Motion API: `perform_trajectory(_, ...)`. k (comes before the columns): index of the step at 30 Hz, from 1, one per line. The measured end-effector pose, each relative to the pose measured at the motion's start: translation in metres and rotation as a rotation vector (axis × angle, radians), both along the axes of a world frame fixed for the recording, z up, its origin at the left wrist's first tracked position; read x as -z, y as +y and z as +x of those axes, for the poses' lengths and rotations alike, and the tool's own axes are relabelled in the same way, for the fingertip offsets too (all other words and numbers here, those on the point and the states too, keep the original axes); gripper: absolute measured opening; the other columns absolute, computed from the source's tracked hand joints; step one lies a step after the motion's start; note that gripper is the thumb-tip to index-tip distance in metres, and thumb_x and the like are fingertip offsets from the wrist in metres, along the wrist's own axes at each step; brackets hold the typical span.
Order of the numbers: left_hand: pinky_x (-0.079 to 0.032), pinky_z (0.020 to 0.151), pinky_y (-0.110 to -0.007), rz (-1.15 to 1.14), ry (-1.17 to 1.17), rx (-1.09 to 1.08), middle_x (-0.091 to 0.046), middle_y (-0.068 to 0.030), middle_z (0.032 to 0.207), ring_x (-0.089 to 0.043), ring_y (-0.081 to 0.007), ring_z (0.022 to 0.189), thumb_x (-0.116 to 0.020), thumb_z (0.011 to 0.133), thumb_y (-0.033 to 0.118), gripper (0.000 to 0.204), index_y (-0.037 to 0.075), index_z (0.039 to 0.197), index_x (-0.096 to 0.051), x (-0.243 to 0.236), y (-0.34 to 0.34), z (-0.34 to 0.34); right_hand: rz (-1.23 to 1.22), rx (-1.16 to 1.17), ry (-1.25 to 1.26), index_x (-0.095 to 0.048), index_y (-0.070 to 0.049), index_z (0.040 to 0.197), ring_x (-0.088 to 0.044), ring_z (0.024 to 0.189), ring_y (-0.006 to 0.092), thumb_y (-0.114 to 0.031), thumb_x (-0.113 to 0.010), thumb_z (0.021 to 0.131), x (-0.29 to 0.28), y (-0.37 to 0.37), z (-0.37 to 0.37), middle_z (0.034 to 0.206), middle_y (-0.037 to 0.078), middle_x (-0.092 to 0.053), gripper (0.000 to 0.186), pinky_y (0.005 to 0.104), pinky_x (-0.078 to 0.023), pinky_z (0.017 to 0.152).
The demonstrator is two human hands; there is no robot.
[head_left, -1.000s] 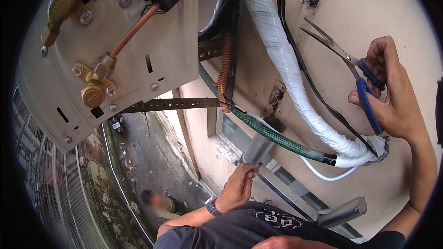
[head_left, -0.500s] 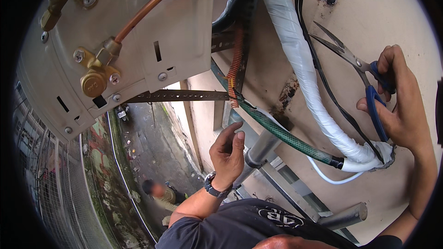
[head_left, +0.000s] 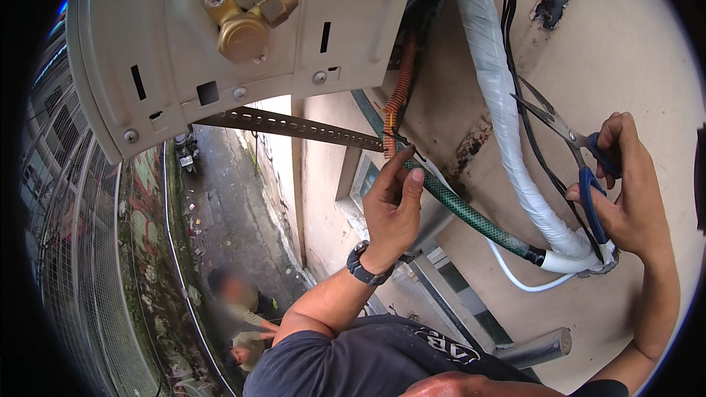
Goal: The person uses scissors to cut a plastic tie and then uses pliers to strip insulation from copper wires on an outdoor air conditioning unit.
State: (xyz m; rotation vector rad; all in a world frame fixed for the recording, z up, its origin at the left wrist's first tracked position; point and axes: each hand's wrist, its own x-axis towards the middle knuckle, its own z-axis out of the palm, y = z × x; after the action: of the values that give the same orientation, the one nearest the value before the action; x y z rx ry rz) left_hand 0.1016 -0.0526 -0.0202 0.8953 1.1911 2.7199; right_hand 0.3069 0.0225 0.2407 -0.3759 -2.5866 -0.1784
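Observation:
In my right hand (head_left: 636,209), raised by the wall, is a pair of scissors (head_left: 572,136) with blue handles. Their blades are parted and point up left, close to thin black cables (head_left: 539,162) and a thick pipe bundle wrapped in white tape (head_left: 507,114). My left hand (head_left: 393,213), wearing a dark watch, is at the upper end of a green braided hose (head_left: 478,219). Its thumb and forefinger are apart in front of the hose; whether they touch it I cannot tell. Just above them are a black tie (head_left: 401,137) and an orange corrugated conduit (head_left: 399,99).
An outdoor air-conditioner unit (head_left: 165,44) with a brass valve (head_left: 243,37) fills the upper left. Beneath it runs a perforated metal bracket (head_left: 309,129). White hose and wrapped pipe enter a rough wall hole (head_left: 607,265). Far below lies an alley (head_left: 235,213) with two people (head_left: 239,356).
My left hand has risen to the green hose near the tie. The view has shifted, so the unit appears farther up and right. My right hand keeps the scissors with blades parted.

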Motion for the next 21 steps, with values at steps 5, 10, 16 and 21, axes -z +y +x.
perform_trajectory(5,-0.041,0.055,-0.02,0.026,-0.046,0.024,-0.06,0.0012,0.088,-0.053,-0.0043,0.065,-0.071,0.105,0.019,0.036,-0.002,0.133,-0.065,-0.01,0.006,-0.003,-0.04,-0.012,-0.024,-0.048,-0.004,0.112,-0.052,0.076,0.0198,-0.022,-0.093,0.071,0.002,-0.003,0.001,0.095,0.01,-0.054,0.063,0.0336,-0.048,0.067)
perform_trajectory(10,-0.047,0.058,-0.023,0.122,0.045,-0.107,-0.066,-0.0068,0.103,-0.059,-0.0075,0.069,-0.07,0.103,0.009,0.017,-0.006,0.112,-0.069,-0.014,0.016,-0.001,-0.032,-0.034,-0.076,-0.049,-0.004,0.113,-0.057,0.078,0.0236,-0.023,-0.092,0.074,0.008,-0.008,0.001,0.097,0.013,-0.058,0.061,0.0356,-0.051,0.07)
perform_trajectory(16,-0.045,0.051,-0.022,0.047,0.304,-0.262,-0.068,-0.0056,0.091,-0.057,-0.0058,0.058,-0.065,0.106,0.008,0.018,-0.004,0.119,-0.068,-0.024,0.018,0.005,-0.044,-0.055,-0.25,-0.051,-0.001,0.113,-0.066,0.087,0.0327,-0.03,-0.088,0.082,0.013,-0.021,-0.005,0.101,0.019,-0.062,0.057,0.0411,-0.054,0.076)
perform_trajectory(21,-0.052,0.073,-0.029,-0.039,0.244,-0.198,-0.077,-0.0088,0.099,-0.066,-0.0155,0.079,-0.061,0.108,0.013,0.019,-0.002,0.117,-0.07,-0.038,0.015,0.009,-0.059,-0.113,-0.268,-0.05,0.001,0.114,-0.069,0.087,0.0394,-0.032,-0.085,0.086,0.023,-0.024,-0.015,0.103,0.024,-0.063,0.056,0.045,-0.056,0.076)
